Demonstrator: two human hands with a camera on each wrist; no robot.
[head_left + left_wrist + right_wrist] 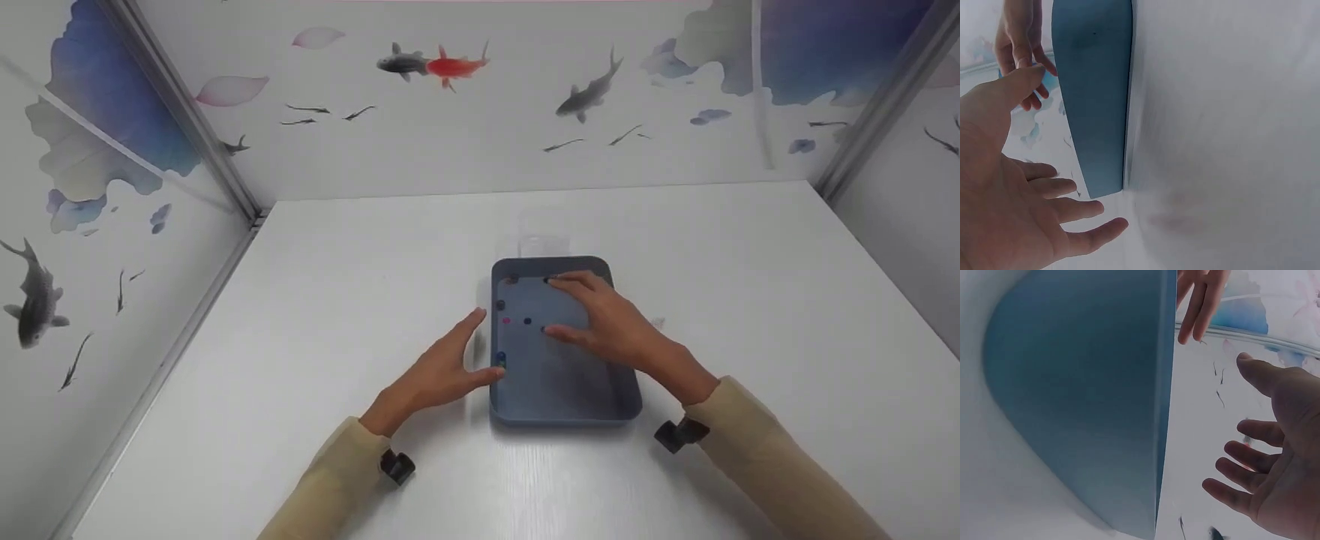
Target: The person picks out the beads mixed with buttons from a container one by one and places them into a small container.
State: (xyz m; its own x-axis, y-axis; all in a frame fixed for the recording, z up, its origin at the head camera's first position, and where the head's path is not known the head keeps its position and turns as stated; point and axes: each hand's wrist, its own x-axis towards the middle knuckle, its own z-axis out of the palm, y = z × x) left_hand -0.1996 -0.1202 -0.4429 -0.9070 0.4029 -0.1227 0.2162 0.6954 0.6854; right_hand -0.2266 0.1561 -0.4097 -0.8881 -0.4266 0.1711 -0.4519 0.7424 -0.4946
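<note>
A blue-grey rectangular tray (577, 415) with raised walls lies on the white table, and its side wall (1092, 101) fills much of both wrist views. Several small bead-like pieces are scattered inside, among them a pink one (506, 321) and a dark one (527, 321). My left hand (442, 367) is beside the tray's left wall, fingers spread, thumb tip right at the rim. The right hand (619, 319) reaches over the tray from the right with thumb and fingers apart. Small dark pieces show right at its fingertips. In the right wrist view its palm (1292, 461) holds nothing.
Behind the tray stands a clear transparent container (544, 244). A small pale piece (658, 323) lies just right of the tray. White panels with painted fish (457, 67) enclose the table at the back and sides. Each wrist carries a black camera (397, 466).
</note>
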